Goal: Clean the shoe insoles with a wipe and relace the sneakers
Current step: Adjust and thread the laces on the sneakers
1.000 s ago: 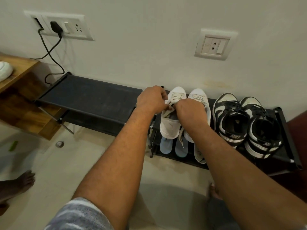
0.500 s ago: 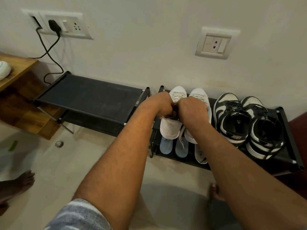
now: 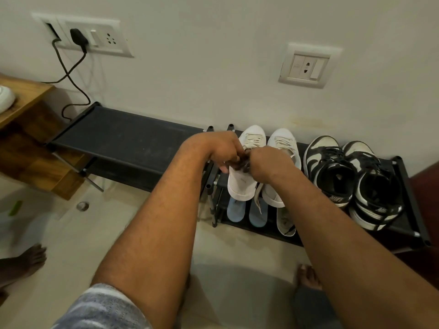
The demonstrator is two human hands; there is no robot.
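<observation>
left hand (image 3: pixel 213 149) and right hand (image 3: pixel 268 163) meet, fingers curled.

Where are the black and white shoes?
In the head view, the black and white shoes sit at the right end of the black shoe rack, on its top shelf, just right of the white sneakers, toes toward the wall.

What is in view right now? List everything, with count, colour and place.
racks: 2, black, against the wall
white sneakers: 2, white, right rack's top shelf, left side
black-and-white sneakers: 2, same shelf, right side
blue insoles: 2, lower shelf, under the white sneakers
pale insole: 1, lower shelf, right of those
sockets: 2, white, on the wall
charger: 1, black, in the left socket
table: 1, wood, far left
drain: 1, metal, floor
bare feet: 2, floor, left edge and bottom right
hands: 2, left hand and right hand grip the left white sneaker
</observation>
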